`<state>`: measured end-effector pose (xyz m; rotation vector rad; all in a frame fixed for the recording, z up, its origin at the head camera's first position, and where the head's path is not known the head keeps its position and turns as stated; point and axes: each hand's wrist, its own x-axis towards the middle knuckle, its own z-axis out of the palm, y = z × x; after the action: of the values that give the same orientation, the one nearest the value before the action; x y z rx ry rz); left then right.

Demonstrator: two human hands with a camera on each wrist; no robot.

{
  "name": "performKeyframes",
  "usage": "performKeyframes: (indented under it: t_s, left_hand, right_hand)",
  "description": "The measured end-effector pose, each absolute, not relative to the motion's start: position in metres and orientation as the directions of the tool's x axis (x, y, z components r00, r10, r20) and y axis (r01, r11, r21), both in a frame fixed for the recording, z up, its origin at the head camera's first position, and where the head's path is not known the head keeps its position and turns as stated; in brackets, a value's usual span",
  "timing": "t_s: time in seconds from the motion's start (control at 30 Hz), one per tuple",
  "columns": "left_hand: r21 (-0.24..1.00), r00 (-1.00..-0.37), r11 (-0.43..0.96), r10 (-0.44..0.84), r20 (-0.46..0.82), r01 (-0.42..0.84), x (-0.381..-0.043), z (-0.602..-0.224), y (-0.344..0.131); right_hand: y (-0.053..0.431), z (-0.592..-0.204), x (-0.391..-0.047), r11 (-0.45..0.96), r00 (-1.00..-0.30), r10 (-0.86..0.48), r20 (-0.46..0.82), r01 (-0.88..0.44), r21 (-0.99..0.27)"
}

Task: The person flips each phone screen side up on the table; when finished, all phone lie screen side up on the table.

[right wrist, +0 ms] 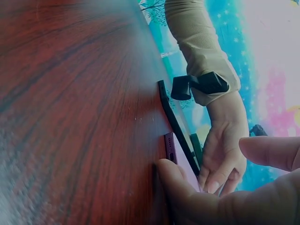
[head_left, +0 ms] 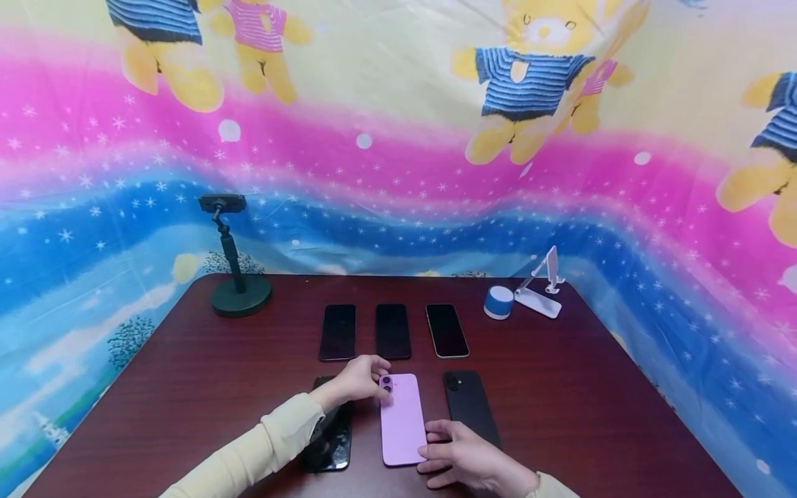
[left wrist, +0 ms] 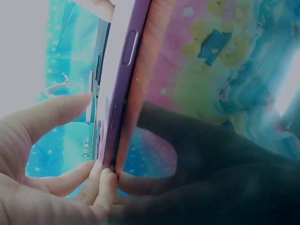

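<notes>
A pink smartphone lies back up on the table between both hands, its camera bump at the upper left. My left hand is at its upper left corner; in the left wrist view, fingertips touch the phone's edge while the thumb stands off it. At the lower right corner rests my right hand, fingers spread along the edge. In the right wrist view one fingertip meets the end with the charging port. A glossy black phone is partly hidden under the left forearm. Right of the pink one lies a matte black phone, camera up.
Behind the hands lie three phones in a row, dark screens up: left, middle and right. A dark green phone stand is at the back left. At the back right are a blue-and-white round object and a white folding stand.
</notes>
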<state>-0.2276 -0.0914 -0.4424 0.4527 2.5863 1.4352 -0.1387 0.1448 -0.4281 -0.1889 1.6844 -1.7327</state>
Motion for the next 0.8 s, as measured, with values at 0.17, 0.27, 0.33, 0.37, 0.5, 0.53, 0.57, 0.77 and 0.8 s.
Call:
performKeyframes:
  t_s: [0.17, 0.27, 0.33, 0.37, 0.5, 0.53, 0.57, 0.77, 0.8]
  left_hand:
    - [0.911, -0.955, 0.383, 0.294, 0.036, 0.152, -0.228, -0.447, -0.094]
    - [0.941, -0.966, 0.326, 0.258, 0.004, 0.091, -0.224, -0.441, -0.092]
    - [0.944, -0.968, 0.318, 0.251, 0.007, 0.089, -0.223, -0.439, -0.092]
    - [0.943, -0.969, 0.318, 0.249, 0.011, 0.092, -0.222, -0.438, -0.092]
    - [0.928, -0.968, 0.351, 0.246, 0.040, 0.127, -0.218, -0.436, -0.094]
    - [0.924, -0.969, 0.358, 0.244, 0.046, 0.134, -0.217, -0.437, -0.095]
    - [0.920, -0.968, 0.364, 0.244, 0.059, 0.147, -0.216, -0.437, -0.095]
    - [0.883, -0.962, 0.401, 0.215, 0.166, 0.242, -0.208, -0.437, -0.096]
    - [0.875, -0.961, 0.411, 0.203, 0.187, 0.257, -0.206, -0.437, -0.096]
  right_hand:
    - [0.143, -0.429, -0.136, 0.092, -0.758, -0.547, -0.356, 0.368, -0.925]
    - [0.143, -0.430, -0.135, 0.094, -0.768, -0.533, -0.356, 0.364, -0.926]
    - [0.141, -0.431, -0.135, 0.101, -0.778, -0.522, -0.351, 0.352, -0.931]
    - [0.140, -0.431, -0.134, 0.108, -0.783, -0.515, -0.349, 0.344, -0.933]
    - [0.137, -0.432, -0.132, 0.153, -0.808, -0.485, -0.334, 0.297, -0.942]
    - [0.136, -0.432, -0.131, 0.165, -0.813, -0.481, -0.329, 0.285, -0.944]
    - [0.135, -0.432, -0.131, 0.178, -0.818, -0.476, -0.324, 0.271, -0.946]
    - [0.131, -0.431, -0.127, 0.246, -0.849, -0.440, -0.293, 0.200, -0.948]
    - [0.130, -0.431, -0.126, 0.262, -0.857, -0.429, -0.284, 0.183, -0.947]
